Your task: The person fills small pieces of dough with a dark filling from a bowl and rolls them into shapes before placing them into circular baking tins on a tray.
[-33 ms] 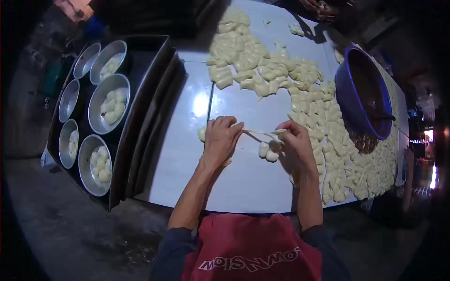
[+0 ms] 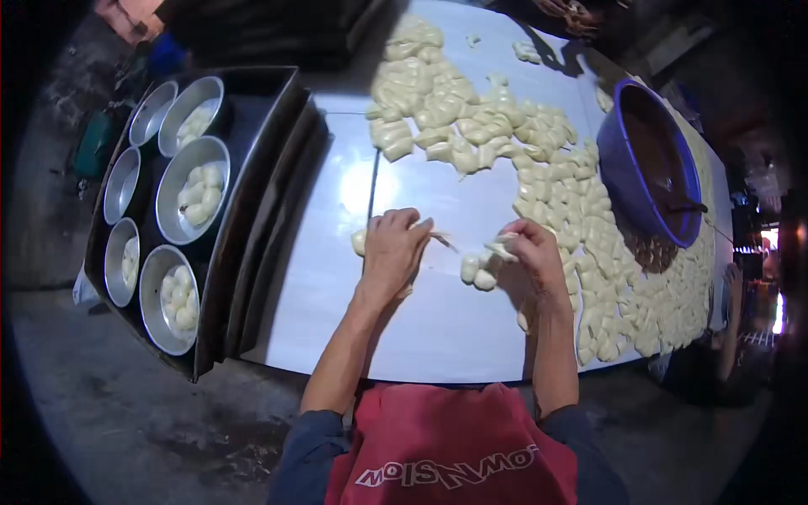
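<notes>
My left hand (image 2: 393, 252) is over the white tabletop (image 2: 438, 328), its fingers closed together over dough. A thin dough strand (image 2: 444, 243) sticks out from its fingertips, and a pale dough piece (image 2: 359, 242) shows at its left edge. My right hand (image 2: 536, 252) pinches a small torn dough strip (image 2: 500, 247) between thumb and fingers. Just left of that hand, a few small rounded dough balls (image 2: 478, 273) lie together on the table. A gap now separates the strand from the strip. What lies under my left palm is hidden.
On the left, round metal pans (image 2: 193, 190), some holding dough balls, stand in a dark tray (image 2: 252, 160) atop others. Many cut dough pieces (image 2: 568, 189) cover the table's far and right parts. A purple basin (image 2: 612, 168) with brown contents stands among them. Another person's arm (image 2: 730, 316) shows far right.
The dough strand stretched between my hands has parted; its left end now hangs loose by my left fingertips, and the other end stays in my right hand.
</notes>
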The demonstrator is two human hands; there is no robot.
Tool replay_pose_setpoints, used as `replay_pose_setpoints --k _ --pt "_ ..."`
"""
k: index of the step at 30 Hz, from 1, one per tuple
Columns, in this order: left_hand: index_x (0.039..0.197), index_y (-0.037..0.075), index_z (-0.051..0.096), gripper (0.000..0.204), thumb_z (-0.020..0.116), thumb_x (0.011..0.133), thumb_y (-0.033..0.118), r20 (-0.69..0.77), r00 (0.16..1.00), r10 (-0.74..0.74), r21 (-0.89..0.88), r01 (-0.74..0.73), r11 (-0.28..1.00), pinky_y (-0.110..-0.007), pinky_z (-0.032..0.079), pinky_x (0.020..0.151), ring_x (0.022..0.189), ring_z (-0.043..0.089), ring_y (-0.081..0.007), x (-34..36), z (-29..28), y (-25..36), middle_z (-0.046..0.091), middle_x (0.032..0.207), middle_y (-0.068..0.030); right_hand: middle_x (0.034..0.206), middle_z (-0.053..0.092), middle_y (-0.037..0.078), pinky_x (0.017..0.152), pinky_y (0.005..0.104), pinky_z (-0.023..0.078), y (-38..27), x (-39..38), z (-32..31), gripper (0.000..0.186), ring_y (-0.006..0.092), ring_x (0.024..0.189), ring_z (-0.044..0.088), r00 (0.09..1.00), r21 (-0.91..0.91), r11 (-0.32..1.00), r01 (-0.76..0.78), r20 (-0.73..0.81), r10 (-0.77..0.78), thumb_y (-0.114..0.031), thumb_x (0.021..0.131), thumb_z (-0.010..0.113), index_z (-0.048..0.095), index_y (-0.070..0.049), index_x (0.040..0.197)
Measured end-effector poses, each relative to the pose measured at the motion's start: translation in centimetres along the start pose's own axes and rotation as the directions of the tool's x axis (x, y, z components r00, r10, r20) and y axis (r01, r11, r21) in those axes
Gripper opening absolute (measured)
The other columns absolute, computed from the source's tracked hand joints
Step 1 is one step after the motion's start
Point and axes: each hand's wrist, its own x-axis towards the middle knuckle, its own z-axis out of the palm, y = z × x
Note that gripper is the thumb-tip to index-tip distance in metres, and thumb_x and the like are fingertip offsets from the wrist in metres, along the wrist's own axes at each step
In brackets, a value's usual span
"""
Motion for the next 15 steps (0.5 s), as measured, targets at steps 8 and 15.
replay_pose_setpoints --k 8,15 --pt "0.125 0.004 0.066 0.061 0.082 0.077 0.039 0.115 0.993 -0.042 -0.199 0.064 0.978 -0.045 0.044 0.1 0.115 0.058 -0.0344 2.3 -1.7 6.2 0.063 0.123 -0.0203 0.101 0.067 0.005 0.08 0.0233 0.051 1.3 -2.4 -3.7 0.032 0.0104 0.09 0.064 0.994 0.374 0.921 0.109 -0.024 -0.108 -0.015 0.096 0.064 0.059 0.001 0.123" --pt "0.116 0.001 0.07 0.038 0.077 0.086 0.024 0.536 0.823 -0.188 -0.59 0.524 0.614 -0.029 0.052 0.081 0.087 0.067 -0.0155 5.5 -0.2 13.4 0.074 0.098 -0.0119 0.101 0.068 0.008 0.076 0.0229 0.053 1.7 -3.9 -5.7 0.022 0.0107 0.088 0.066 0.958 0.109 0.959 0.262 -0.146 -0.245 -0.006 0.091 0.068 0.061 0.002 0.111"
